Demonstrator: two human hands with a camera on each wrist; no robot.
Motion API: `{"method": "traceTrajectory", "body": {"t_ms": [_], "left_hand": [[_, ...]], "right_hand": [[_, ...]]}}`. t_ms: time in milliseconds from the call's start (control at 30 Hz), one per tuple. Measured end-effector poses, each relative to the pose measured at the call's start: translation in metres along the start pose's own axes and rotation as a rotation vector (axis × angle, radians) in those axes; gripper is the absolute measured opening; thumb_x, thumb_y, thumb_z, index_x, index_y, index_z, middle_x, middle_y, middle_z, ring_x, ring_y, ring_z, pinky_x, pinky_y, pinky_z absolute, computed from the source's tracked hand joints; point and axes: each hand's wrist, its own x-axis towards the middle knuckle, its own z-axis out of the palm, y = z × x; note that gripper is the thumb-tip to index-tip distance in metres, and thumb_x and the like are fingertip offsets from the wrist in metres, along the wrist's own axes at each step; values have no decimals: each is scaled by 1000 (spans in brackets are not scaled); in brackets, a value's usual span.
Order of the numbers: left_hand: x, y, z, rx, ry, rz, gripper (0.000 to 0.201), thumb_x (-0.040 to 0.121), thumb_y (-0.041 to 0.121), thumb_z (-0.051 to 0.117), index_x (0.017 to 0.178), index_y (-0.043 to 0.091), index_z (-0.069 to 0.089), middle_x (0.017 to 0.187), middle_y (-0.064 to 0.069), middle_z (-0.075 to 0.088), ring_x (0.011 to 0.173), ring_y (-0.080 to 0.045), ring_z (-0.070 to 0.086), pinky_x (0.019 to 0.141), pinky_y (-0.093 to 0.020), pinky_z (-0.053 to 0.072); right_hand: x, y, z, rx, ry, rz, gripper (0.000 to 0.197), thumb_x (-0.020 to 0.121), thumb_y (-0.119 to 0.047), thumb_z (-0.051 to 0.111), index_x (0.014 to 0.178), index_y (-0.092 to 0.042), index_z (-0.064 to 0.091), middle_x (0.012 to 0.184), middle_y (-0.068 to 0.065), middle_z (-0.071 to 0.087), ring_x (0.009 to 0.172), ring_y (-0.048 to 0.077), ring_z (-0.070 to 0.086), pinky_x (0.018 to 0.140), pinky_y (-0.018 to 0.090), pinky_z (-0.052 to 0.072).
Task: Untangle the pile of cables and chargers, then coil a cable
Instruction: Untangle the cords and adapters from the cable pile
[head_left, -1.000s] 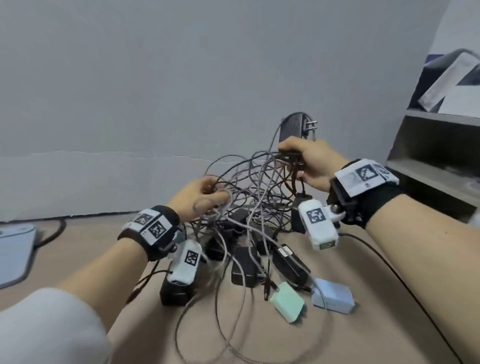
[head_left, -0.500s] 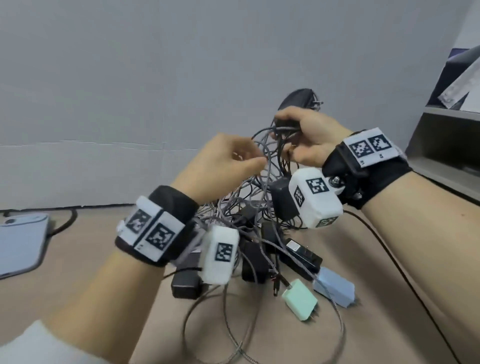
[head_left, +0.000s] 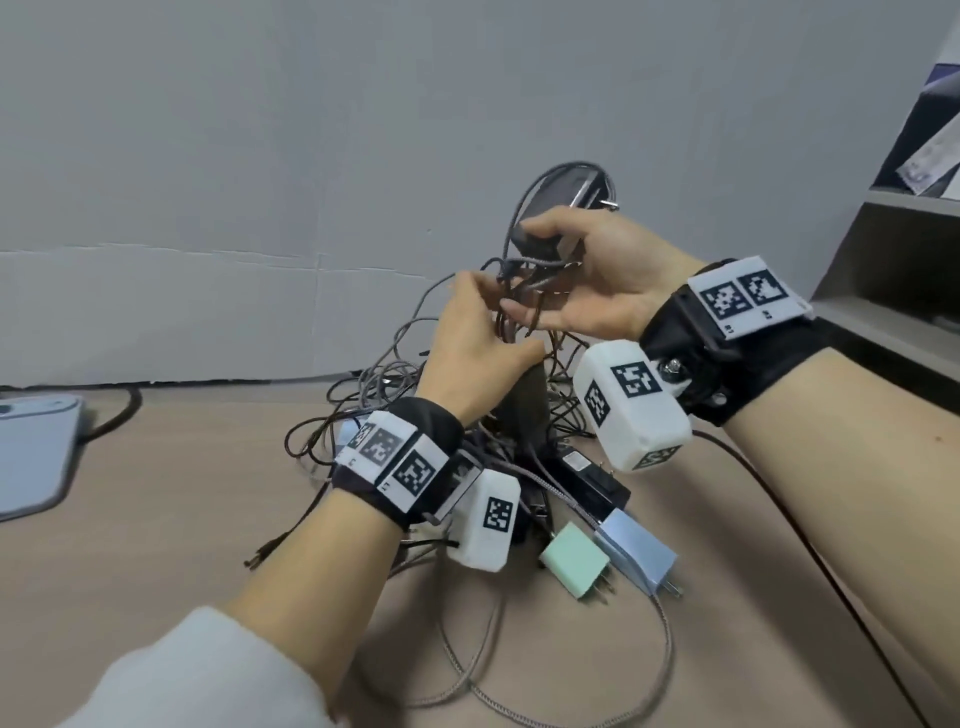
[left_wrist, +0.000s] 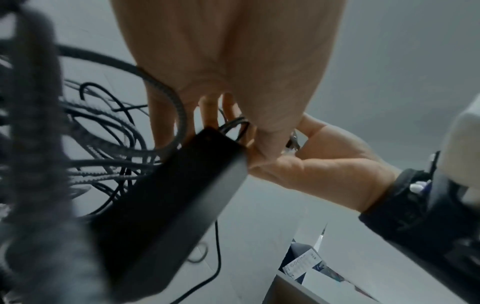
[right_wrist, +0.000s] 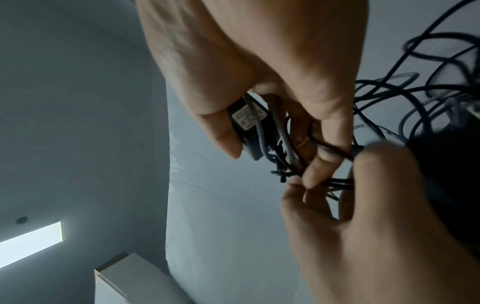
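The right hand (head_left: 608, 280) grips one black charger (head_left: 558, 208); its label is unreadable. The left hand (head_left: 478, 353) pinches tangled cables (head_left: 524, 291). Two pastel chargers, mint (head_left: 574, 561) and blue (head_left: 636, 551), lie below.

You have almost nothing legible here. The black-and-white square markers on your wristbands (head_left: 744, 298) and on the white camera housings (head_left: 630, 411) are coded patterns, not readable text. The pale label on the black charger (right_wrist: 248, 118) carries print too small and blurred to read, and so does the label on the black adapter (head_left: 576, 460) lying on the worktop.
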Motion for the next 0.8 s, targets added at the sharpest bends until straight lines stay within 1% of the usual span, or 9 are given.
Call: {"method": "traceTrajectory", "body": {"t_ms": [67, 133, 233, 300, 367, 467, 633, 700, 800], "left_hand": [[5, -5, -4, 71, 0, 4, 23, 83, 7, 64, 101, 19, 56, 98, 1, 68, 83, -19, 66, 74, -33, 54], [10, -13, -14, 103, 28, -11, 25, 83, -4, 51, 88, 16, 65, 89, -1, 72, 82, -19, 69, 77, -31, 56], [16, -18, -29, -81, 44, -108, 41, 80, -16, 30, 77, 6, 64, 72, -13, 70, 64, -28, 71, 61, -37, 57], [18, -13, -35, -217, 88, -164, 40, 80, -21, 22, 79, -3, 59, 66, -17, 59, 51, -24, 61, 51, -29, 51], [18, -6, -40, -388, 163, -219, 42, 82, -22, 18, 88, -4, 56, 68, -16, 53, 48, -20, 52, 47, -25, 45], [17, -2, -48, -421, 152, -246, 41, 82, -19, 23, 94, -4, 59, 75, -18, 68, 48, -21, 59, 50, -29, 52], [2, 9, -40, -130, -257, -190, 51, 89, -3, 51, 133, 22, 58, 112, -9, 69, 50, -24, 64, 54, -28, 55], [-1, 12, -35, -52, -341, -167, 54, 91, 15, 68, 139, 31, 50, 110, -3, 68, 54, -26, 67, 55, -31, 57], [-2, 12, -35, -3, -325, -150, 51, 86, 35, 79, 129, 30, 53, 93, -4, 74, 53, -27, 67, 51, -33, 57]], "right_hand": [[3, 3, -5, -113, 61, 17, 10, 94, -23, 64, 89, -14, 63, 102, 13, 65, 104, 32, 71, 94, 51, 55], [6, 6, -13, -260, 146, 52, 14, 92, -29, 68, 96, -15, 68, 107, 14, 65, 100, 33, 71, 87, 53, 58], [7, 9, -27, -344, 276, 70, 22, 91, -32, 71, 103, -15, 68, 107, 14, 65, 87, 31, 74, 69, 38, 63], [6, 10, -36, -355, 339, 73, 22, 92, -36, 70, 92, -14, 65, 95, 11, 66, 75, 26, 73, 54, 26, 58], [6, 12, -42, -351, 374, 64, 24, 93, -38, 68, 86, -16, 62, 87, 10, 67, 67, 22, 71, 50, 22, 54], [8, 18, -44, -245, 376, 7, 22, 94, -32, 69, 87, -12, 62, 87, 13, 65, 68, 23, 68, 55, 25, 56], [11, 14, -25, -56, 245, -108, 14, 96, -24, 65, 96, -10, 62, 91, 11, 62, 67, 18, 66, 57, 25, 58], [9, 11, -11, -38, 184, -135, 13, 97, -21, 64, 99, -8, 62, 88, 9, 62, 69, 19, 66, 59, 26, 58], [6, 5, 5, 3, 114, -160, 14, 97, -19, 65, 101, -6, 61, 94, 10, 58, 69, 20, 65, 60, 28, 59]]}}
